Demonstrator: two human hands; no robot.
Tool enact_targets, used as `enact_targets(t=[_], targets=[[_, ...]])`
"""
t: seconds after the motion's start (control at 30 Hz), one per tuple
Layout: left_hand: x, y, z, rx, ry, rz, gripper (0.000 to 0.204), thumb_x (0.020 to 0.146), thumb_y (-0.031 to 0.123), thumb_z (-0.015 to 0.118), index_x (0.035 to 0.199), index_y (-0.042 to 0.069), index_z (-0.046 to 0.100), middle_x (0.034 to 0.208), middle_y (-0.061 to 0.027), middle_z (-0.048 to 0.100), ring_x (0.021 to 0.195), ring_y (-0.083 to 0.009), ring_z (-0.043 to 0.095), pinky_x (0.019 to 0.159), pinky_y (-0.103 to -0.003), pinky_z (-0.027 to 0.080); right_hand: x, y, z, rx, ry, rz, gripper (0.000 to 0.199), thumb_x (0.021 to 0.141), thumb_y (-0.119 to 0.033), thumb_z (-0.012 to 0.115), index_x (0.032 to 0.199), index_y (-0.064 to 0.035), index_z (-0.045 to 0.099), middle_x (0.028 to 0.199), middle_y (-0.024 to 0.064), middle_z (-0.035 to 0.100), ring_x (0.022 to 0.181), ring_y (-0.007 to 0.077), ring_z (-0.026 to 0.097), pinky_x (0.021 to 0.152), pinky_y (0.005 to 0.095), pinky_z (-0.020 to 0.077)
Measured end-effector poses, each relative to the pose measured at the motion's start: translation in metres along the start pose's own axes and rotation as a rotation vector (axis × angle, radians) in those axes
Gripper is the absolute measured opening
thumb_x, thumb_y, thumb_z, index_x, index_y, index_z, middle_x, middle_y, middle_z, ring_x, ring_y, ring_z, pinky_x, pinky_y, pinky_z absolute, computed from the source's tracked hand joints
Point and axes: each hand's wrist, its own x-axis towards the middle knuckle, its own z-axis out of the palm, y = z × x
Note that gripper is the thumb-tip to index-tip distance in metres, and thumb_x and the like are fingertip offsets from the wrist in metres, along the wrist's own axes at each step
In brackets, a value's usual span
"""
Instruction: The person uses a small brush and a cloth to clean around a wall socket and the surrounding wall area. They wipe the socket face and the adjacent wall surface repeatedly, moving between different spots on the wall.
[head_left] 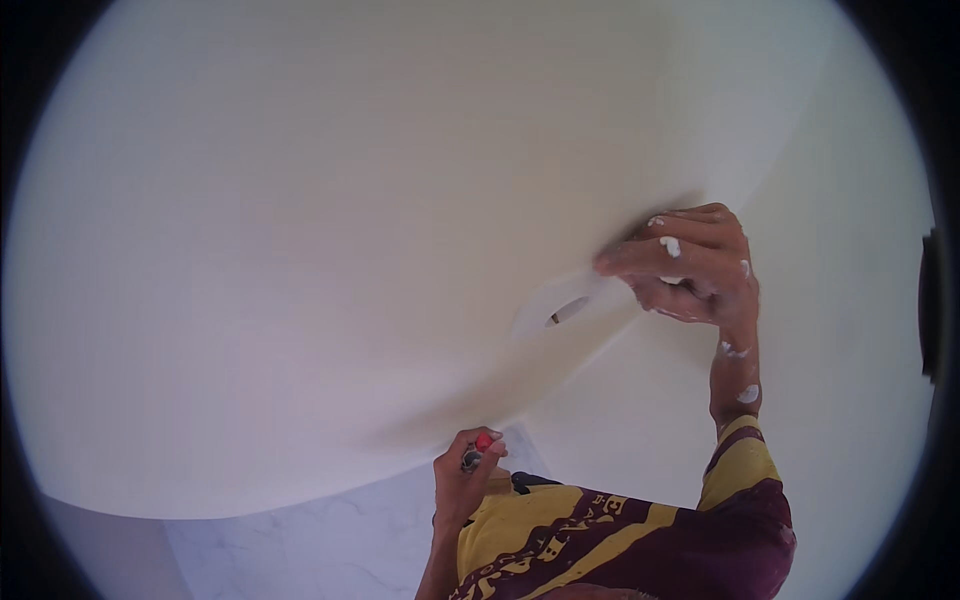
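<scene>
Left hand, lower centre, grasps a red-tipped object. Right hand, white-smeared, bends its fingers at the pale surface; any grip cannot be told. An oval opening lies between them, nearer the right.

Indoors, exact kind of room unclear to us.
We see smooth white surface toward ten o'clock, marbled surface toward seven.

Lt's soft & dimmish w/ faint shadows, edges dark, bent.
</scene>
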Motion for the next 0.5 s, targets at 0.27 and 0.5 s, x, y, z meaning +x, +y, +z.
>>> enact_targets(t=[0.27,0.5], targets=[[0.002,-0.002,0.001,0.069,-0.035,0.036,0.019,0.101,0.014,0.072,0.113,0.001,0.065,0.097,-0.0093,0.073,0.089,-0.0153,0.072,0.079,-0.029,0.056,0.002,-0.01,0.0,-0.016,-0.038,0.008,0.039,0.063,-0.009,0.082,0.101,-0.0147,0.075,0.072,-0.0032,0.063,0.056,0.017,0.059,0.049,0.0297,0.0478],[-0.007,0.023,0.001,-0.001,-0.005,0.132,0.017,0.1,0.011,0.072,0.112,0.002,0.065,0.096,-0.0115,0.076,0.087,-0.0148,0.074,0.078,-0.028,0.057,-0.024,-0.032,0.03,0.478,0.373,0.306,0.023,0.077,-0.011,0.088,0.095,-0.0114,0.074,0.081,-0.0001,0.072,0.065,0.0189,0.068,0.059,0.0305,0.0553]])
